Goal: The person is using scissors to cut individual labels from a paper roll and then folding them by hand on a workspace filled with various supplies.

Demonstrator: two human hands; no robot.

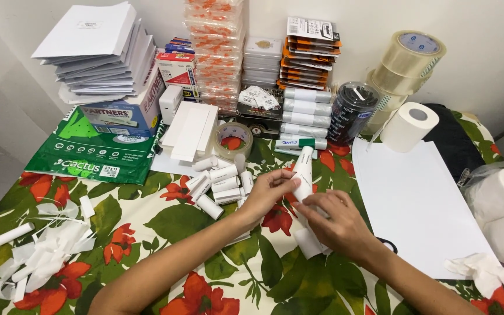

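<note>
Head view: the left hand (268,191) grips a small white paper roll (303,172) between thumb and fingertips, fingers curled closed around its middle, so that the roll stands nearly upright just above the floral tablecloth (147,221). The right hand (335,224) is partly closed, its fingertips pinching the lower end of the same roll where a loose white strip (309,242) trails toward the person; this two-point hold appears to keep the roll steady while its lower wrap is handled. Just left of the left hand lies a cluster of similar small white rolls (220,181), within short reach. Beyond it sit a roll of tape (232,139) and flat white boxes (191,129). Far left of both hands lies a heap of white paper scraps (42,251). Right of the right hand lies a stack of white sheets (415,204), touching the right wrist area. Beyond the hands stand stacked white tubes (305,114) and a dark lidded jar (351,112). A toilet paper roll (409,125) rests on the sheets. Nothing lies between the hands and the roll cluster.
</note>
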